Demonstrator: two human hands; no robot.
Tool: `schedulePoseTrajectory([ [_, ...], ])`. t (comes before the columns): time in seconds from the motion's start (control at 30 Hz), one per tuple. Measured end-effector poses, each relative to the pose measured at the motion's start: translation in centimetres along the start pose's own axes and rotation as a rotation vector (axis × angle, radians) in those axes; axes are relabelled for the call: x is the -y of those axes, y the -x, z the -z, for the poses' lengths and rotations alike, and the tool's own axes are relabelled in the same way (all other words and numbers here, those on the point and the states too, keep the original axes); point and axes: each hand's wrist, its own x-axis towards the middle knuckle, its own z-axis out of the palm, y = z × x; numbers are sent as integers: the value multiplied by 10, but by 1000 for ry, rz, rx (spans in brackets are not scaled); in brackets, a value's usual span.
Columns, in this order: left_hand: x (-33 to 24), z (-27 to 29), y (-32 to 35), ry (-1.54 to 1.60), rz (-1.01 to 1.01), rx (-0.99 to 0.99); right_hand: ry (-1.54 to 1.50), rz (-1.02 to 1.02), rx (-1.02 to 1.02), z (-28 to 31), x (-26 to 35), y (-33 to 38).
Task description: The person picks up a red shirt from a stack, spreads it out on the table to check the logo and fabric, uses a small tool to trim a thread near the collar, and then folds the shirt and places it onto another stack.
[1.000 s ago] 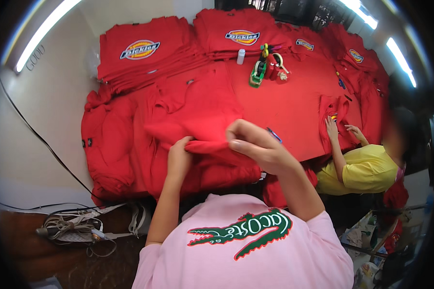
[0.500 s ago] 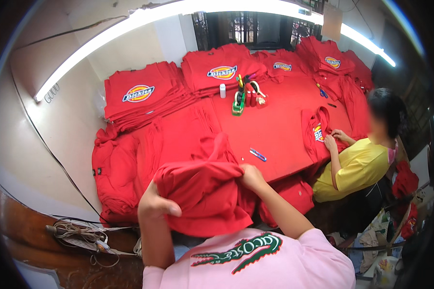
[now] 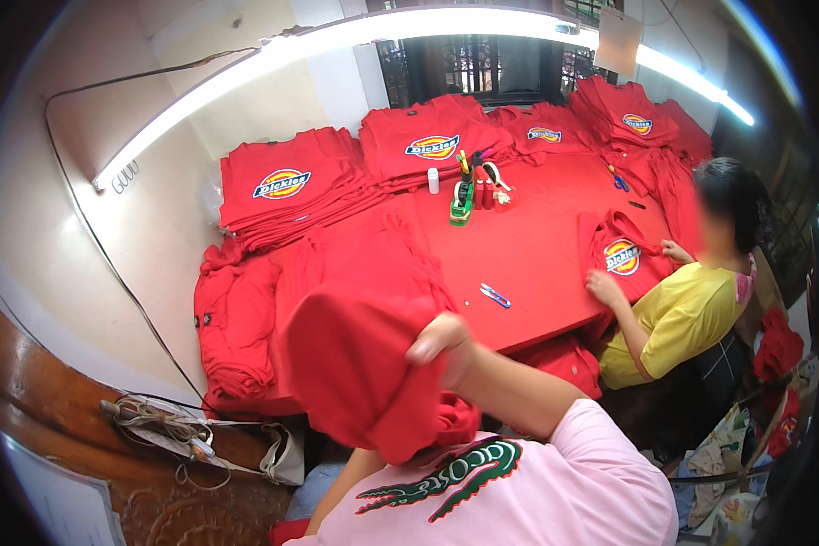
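A bunched red shirt (image 3: pixel 359 364) is held up in front of my chest, its cloth slightly blurred. My right hand (image 3: pixel 448 346) grips the shirt's right side, with the thumb pressed on the fabric. My left forearm (image 3: pixel 348 478) rises behind the shirt, which hides my left hand and its fingers. Just beyond the shirt, a blue thread snipper (image 3: pixel 495 296) lies on the red-covered table (image 3: pixel 528 246). Flat red shirts (image 3: pixel 355 259) are layered on the table beyond my hands.
Stacks of red shirts with a printed logo (image 3: pixel 291 177) line the back. A green tape dispenser (image 3: pixel 461 205) and white bottle (image 3: pixel 433 180) stand mid-table. To the right, a co-worker in yellow (image 3: pixel 692 314) handles a red shirt (image 3: pixel 614 241). Coiled cords (image 3: pixel 159 420) hang lower left.
The shirt has been lifted and turned, and my right hand has come nearer with it. My left hand has dropped behind the cloth. The co-worker's shirt is now spread flatter.
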Motion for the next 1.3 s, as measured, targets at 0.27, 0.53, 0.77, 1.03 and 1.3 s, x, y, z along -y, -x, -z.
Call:
schedulePoseTrajectory([
  [0.27, -125, 144, -7, -426, -178, 530, 946, -39, -837, 56, 68, 87],
  [0.53, -254, 80, 20, -1658, 325, 819, 1498, -378, -135, -120, 186, 63],
  [0.77, -370, 154, 91, -1515, -300, -250, 3363, -426, -427, -219, 209, 20],
  [1.03, -300, 170, 75, -2073, -540, -18, 3387, -505, 365, -127, 195, 35],
  [1.3, -372, 238, 100, -1336, -588, -488, 3020, 555, -321, -220, 281, 32],
])
